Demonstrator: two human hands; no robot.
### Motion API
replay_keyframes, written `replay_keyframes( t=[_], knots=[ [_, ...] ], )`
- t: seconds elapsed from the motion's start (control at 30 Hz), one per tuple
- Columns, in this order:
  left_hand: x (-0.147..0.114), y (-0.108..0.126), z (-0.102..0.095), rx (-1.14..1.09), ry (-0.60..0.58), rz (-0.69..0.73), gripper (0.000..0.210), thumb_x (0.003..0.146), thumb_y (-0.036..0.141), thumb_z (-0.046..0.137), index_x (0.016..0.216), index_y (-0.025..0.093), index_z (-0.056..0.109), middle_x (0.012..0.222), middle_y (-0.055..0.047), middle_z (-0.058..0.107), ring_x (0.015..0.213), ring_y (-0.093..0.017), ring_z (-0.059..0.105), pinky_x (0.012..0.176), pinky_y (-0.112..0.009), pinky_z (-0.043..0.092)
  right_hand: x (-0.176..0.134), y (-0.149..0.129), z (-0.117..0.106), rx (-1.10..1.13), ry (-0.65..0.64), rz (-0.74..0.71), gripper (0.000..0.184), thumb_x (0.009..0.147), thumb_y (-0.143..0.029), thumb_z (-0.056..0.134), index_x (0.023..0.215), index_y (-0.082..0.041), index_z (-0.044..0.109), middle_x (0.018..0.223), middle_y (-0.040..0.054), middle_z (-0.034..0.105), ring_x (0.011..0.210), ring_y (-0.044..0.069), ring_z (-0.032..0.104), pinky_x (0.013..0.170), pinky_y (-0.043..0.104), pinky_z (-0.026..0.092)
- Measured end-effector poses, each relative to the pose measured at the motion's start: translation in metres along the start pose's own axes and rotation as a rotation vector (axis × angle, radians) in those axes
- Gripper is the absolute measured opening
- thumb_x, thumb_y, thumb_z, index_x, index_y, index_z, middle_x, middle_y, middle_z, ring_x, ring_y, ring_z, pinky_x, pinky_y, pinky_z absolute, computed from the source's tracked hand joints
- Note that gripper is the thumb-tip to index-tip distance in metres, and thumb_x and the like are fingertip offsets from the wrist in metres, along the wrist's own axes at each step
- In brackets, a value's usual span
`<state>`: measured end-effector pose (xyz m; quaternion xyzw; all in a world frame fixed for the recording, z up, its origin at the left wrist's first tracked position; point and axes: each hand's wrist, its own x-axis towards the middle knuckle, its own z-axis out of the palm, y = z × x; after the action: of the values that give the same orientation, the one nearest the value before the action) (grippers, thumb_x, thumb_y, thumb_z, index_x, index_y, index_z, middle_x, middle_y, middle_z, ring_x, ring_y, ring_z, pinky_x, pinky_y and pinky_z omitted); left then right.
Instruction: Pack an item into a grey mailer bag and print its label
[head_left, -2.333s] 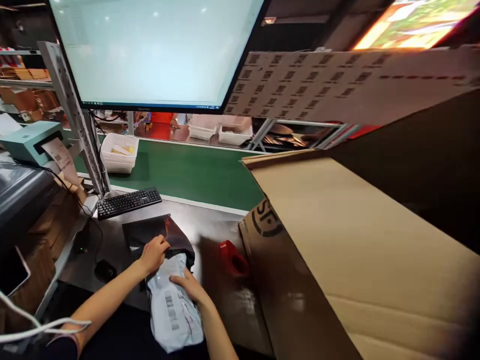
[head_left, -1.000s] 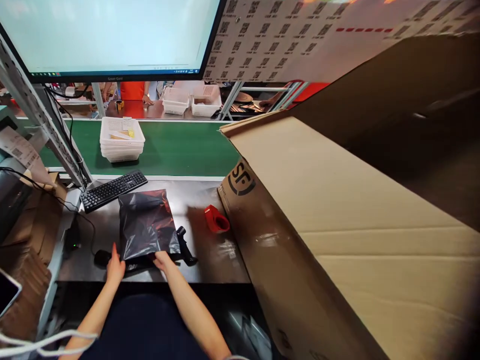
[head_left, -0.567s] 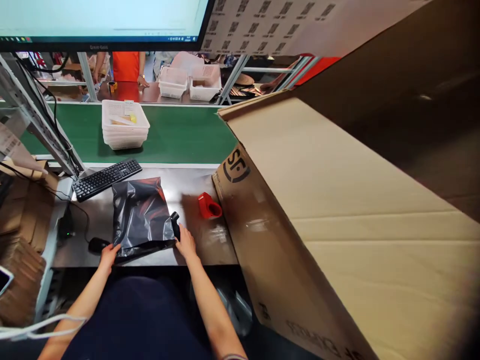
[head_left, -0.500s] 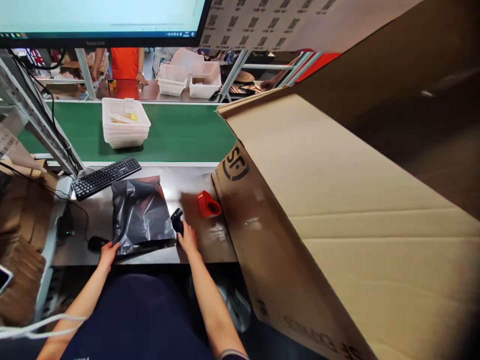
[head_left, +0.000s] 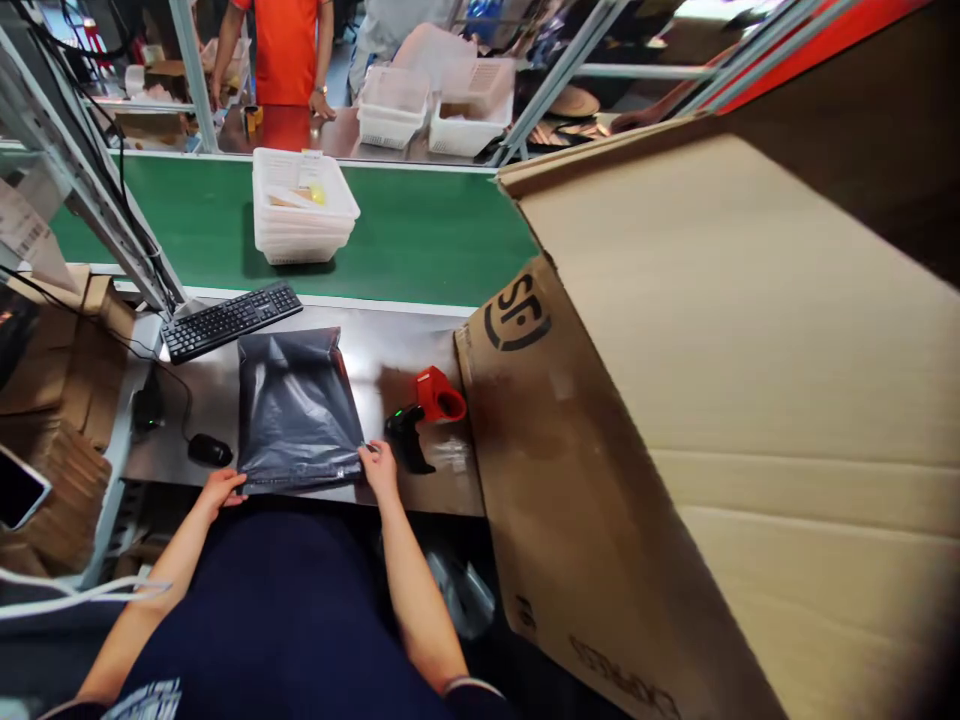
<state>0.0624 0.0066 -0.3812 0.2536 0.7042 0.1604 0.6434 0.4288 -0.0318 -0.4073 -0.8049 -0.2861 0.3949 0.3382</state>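
Observation:
A dark grey plastic mailer bag (head_left: pixel 300 410) lies flat on the metal table (head_left: pixel 442 345). My left hand (head_left: pixel 223 488) pinches its near left corner, fingers closed on the plastic. At the near right corner, my right hand (head_left: pixel 379 466) grips the bag's edge between thumb and fingers. Just right of that hand rests a black barcode scanner (head_left: pixel 407 438) with a small green light. Touching or close behind the scanner is a red tape dispenser (head_left: pixel 439 394).
A large cardboard box (head_left: pixel 555 450) stands along the right side. Behind the table runs a green conveyor (head_left: pixel 420 235) carrying stacked white baskets (head_left: pixel 304 235). A keyboard (head_left: pixel 232 320) and mouse (head_left: pixel 209 450) lie left. Across the conveyor stands a person in orange (head_left: pixel 285 50).
My right hand has let go of the scanner, which now lies on the table, and has taken the bag's right corner. The bag is smoother and flatter. The view has tilted down.

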Motion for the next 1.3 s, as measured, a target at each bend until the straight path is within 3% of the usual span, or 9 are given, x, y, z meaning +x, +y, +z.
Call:
replay_keyframes(
  t=[0.17, 0.37, 0.53, 0.8, 0.93, 1.03, 1.1, 1.17, 1.3],
  knots=[
    [-0.008, -0.012, -0.002, -0.025, -0.044, -0.037, 0.027, 0.08, 0.028, 0.088, 0.081, 0.012, 0.066, 0.073, -0.008, 0.076, 0.058, -0.017, 0.073, 0.052, -0.022, 0.058, -0.035, -0.013, -0.008, -0.393, 0.132, -0.25, 0.049, 0.098, -0.038, 0.047, 0.136, -0.011, 0.062, 0.121, 0.0206, 0.069, 0.119, 0.036, 0.06, 0.108, 0.047, 0.043],
    [-0.019, -0.021, -0.002, -0.052, -0.063, 0.007, 0.018, 0.079, 0.017, 0.085, 0.078, 0.012, 0.068, 0.077, -0.008, 0.078, 0.06, -0.013, 0.072, 0.059, -0.021, 0.059, -0.093, -0.069, 0.082, -0.275, -0.595, -0.631, 0.023, 0.099, -0.026, 0.056, 0.104, -0.019, 0.078, 0.104, 0.0058, 0.075, 0.104, 0.022, 0.061, 0.103, 0.03, 0.045],
    [-0.026, -0.018, -0.002, -0.053, -0.169, 0.102, 0.01, 0.079, 0.017, 0.082, 0.084, 0.011, 0.076, 0.073, -0.004, 0.075, 0.069, -0.013, 0.072, 0.068, -0.02, 0.059, -0.113, -0.088, 0.128, -0.146, -0.781, -0.617, 0.014, 0.092, -0.024, 0.067, 0.093, -0.015, 0.078, 0.094, -0.0028, 0.073, 0.102, 0.014, 0.059, 0.11, 0.025, 0.038],
    [-0.022, -0.011, 0.004, -0.018, -0.23, 0.109, 0.019, 0.081, 0.028, 0.083, 0.078, 0.012, 0.072, 0.073, -0.006, 0.076, 0.069, -0.015, 0.073, 0.069, -0.025, 0.061, -0.114, -0.083, 0.13, 0.015, -0.632, -0.415, 0.009, 0.083, -0.023, 0.074, 0.081, -0.014, 0.072, 0.084, -0.0013, 0.075, 0.096, 0.013, 0.064, 0.108, 0.024, 0.041],
    [-0.017, -0.017, -0.002, 0.043, -0.178, 0.064, 0.022, 0.08, 0.028, 0.082, 0.073, 0.012, 0.069, 0.083, -0.011, 0.08, 0.066, -0.015, 0.073, 0.064, -0.024, 0.06, -0.091, -0.042, 0.08, 0.189, -0.161, -0.165, 0.012, 0.083, -0.035, 0.069, 0.083, -0.023, 0.071, 0.092, 0.0042, 0.076, 0.094, 0.022, 0.066, 0.097, 0.034, 0.051],
    [-0.013, -0.026, -0.015, 0.097, -0.099, 0.015, 0.017, 0.08, 0.026, 0.079, 0.076, 0.013, 0.068, 0.081, -0.01, 0.079, 0.061, -0.014, 0.071, 0.059, -0.023, 0.058, -0.078, 0.019, -0.014, 0.314, 0.305, 0.151, 0.023, 0.082, -0.048, 0.056, 0.074, -0.027, 0.054, 0.063, -0.0002, 0.057, 0.062, 0.02, 0.055, 0.069, 0.038, 0.053],
    [-0.011, -0.032, -0.024, 0.146, -0.068, -0.012, 0.013, 0.079, 0.024, 0.077, 0.08, 0.013, 0.069, 0.081, -0.01, 0.079, 0.059, -0.014, 0.071, 0.058, -0.023, 0.057, -0.085, 0.063, -0.081, 0.363, 0.504, 0.305, 0.03, 0.081, -0.053, 0.049, 0.066, -0.029, 0.037, 0.051, -0.0052, 0.036, 0.049, 0.018, 0.043, 0.056, 0.037, 0.048],
    [-0.009, -0.036, -0.031, 0.217, -0.061, -0.023, 0.012, 0.078, 0.024, 0.075, 0.082, 0.013, 0.07, 0.082, -0.009, 0.08, 0.061, -0.015, 0.072, 0.06, -0.024, 0.057, -0.102, 0.102, -0.127, 0.403, 0.634, 0.402, 0.034, 0.079, -0.055, 0.049, 0.064, -0.03, 0.032, 0.049, -0.0049, 0.034, 0.047, 0.019, 0.044, 0.054, 0.038, 0.048],
    [-0.012, -0.035, -0.042, 0.437, -0.043, 0.022, 0.009, 0.078, 0.022, 0.068, 0.081, 0.015, 0.072, 0.086, -0.01, 0.08, 0.071, -0.022, 0.075, 0.067, -0.03, 0.058, -0.128, 0.155, -0.128, 0.449, 0.748, 0.463, 0.037, 0.068, -0.06, 0.063, 0.071, -0.026, 0.047, 0.059, 0.0009, 0.056, 0.058, 0.023, 0.063, 0.066, 0.045, 0.059]
  ],
)
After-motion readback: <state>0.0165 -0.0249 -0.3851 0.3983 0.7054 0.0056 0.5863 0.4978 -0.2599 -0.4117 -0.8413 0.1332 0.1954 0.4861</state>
